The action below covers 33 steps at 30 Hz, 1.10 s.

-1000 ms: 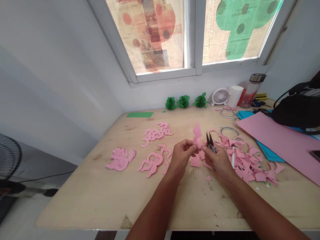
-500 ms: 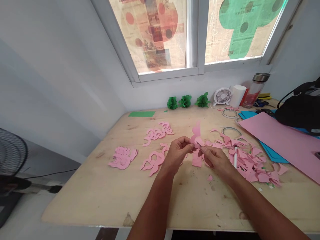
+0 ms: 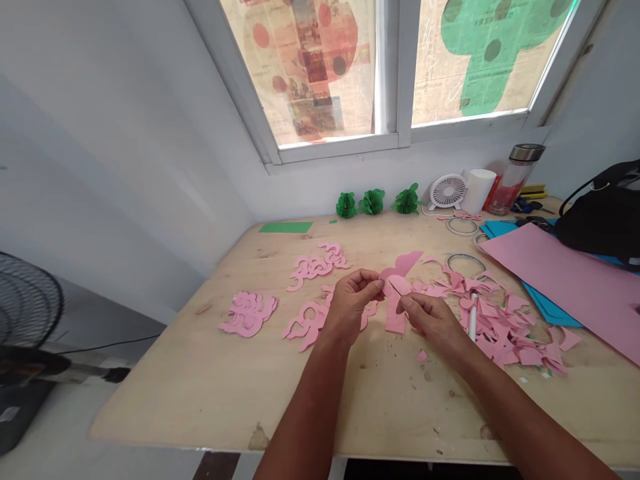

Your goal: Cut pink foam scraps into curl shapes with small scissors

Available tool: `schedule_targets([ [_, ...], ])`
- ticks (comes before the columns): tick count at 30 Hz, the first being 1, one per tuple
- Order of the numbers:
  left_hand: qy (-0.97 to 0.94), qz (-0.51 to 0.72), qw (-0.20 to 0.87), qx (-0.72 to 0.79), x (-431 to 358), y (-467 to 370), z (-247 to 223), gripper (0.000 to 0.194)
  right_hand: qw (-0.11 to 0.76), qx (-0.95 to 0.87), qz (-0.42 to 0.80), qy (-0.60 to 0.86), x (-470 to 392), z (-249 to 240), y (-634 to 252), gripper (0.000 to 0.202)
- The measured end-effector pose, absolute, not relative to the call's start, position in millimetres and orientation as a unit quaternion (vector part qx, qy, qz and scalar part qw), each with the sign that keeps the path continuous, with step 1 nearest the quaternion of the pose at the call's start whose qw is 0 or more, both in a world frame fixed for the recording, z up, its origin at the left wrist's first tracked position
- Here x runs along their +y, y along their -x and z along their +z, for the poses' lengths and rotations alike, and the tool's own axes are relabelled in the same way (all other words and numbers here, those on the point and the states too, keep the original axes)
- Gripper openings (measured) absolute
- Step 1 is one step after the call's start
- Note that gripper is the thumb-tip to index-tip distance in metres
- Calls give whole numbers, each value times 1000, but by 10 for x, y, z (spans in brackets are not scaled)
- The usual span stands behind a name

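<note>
My left hand [image 3: 357,297] pinches a piece of pink paper [image 3: 399,285] with scalloped edges between thumb and fingers. My right hand [image 3: 427,313] is closed on a pair of small scissors [image 3: 395,289], of which only the thin dark blades show, against the paper; the handles are hidden in my fingers. Below the hands lies a pink paper strip [image 3: 395,320]. Left of my left hand are curly pink cut-outs [image 3: 306,323], partly covered by my wrist, with more cut-outs [image 3: 316,265] behind and a stacked cluster [image 3: 249,313] farther left.
Pink scraps [image 3: 510,327] and a white pen [image 3: 473,319] lie to the right, near a tape roll [image 3: 465,265]. Pink sheets [image 3: 560,280] cover blue paper [image 3: 553,307]. Along the wall stand green paper shapes [image 3: 371,202], a small white fan [image 3: 449,192] and a glass bottle [image 3: 515,180].
The upper part of the pink paper has swung from upright to leaning right. Both hands stay close together in nearly the same place. The view has shifted slightly.
</note>
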<state>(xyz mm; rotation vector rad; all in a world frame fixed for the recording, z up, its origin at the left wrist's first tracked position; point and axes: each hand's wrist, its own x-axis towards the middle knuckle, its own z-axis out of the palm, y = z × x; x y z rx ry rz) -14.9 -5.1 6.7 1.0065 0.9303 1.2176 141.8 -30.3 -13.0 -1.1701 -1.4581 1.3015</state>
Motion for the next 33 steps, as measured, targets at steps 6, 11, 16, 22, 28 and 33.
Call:
schedule_targets([
  [6,-426,524,626,390,-93,65,83,19,437,-564,510,480,-292,-142,-1403,37],
  [11,-430,524,627,384,-115,32,105,19,440,-579,481,489,-296,-135,-1382,37],
  [16,-433,525,623,384,-116,36,111,17,436,-590,461,499,-298,-128,-1385,36],
  [22,-426,531,625,382,-107,37,96,16,425,-594,457,507,-292,-135,-1394,37],
  [28,-419,538,625,381,-103,26,74,15,429,-596,452,506,-291,-138,-1393,36],
  [33,-409,552,617,384,-96,5,42,15,433,-600,445,504,-285,-153,-1398,35],
])
